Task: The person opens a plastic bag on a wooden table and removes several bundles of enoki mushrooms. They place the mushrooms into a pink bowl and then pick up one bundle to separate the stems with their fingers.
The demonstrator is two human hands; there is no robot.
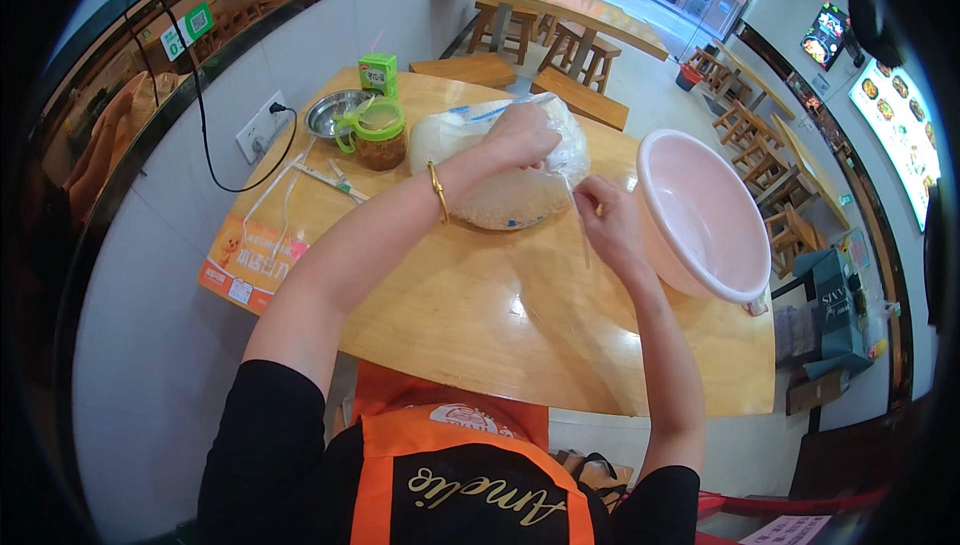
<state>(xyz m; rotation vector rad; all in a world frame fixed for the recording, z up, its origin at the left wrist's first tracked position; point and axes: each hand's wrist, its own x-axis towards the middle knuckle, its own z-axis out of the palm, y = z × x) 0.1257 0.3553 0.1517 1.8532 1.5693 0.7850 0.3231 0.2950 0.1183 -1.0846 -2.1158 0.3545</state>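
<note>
A large clear plastic bag (512,201) of pale, grainy contents lies on the wooden table (450,310) in front of me. My left hand (524,135) is closed on its gathered top, with the fingers partly hidden behind the back of the hand. Close by on the right, my right hand (608,217) is closed in a pinch. From its fingers a thin, pale strip runs down, and another bit reaches toward the bag; whether it is a tie or part of the bag I cannot tell. A pink plastic basin (700,215) leans tilted beside my right hand.
Left of the bag stand a jar with a green lid (380,117), a metal bowl (322,117) and a green carton (378,75). An orange printed sheet (245,270) covers the table's left corner. A black cable (207,135) hangs to the wall socket. Wooden stools and tables stand beyond.
</note>
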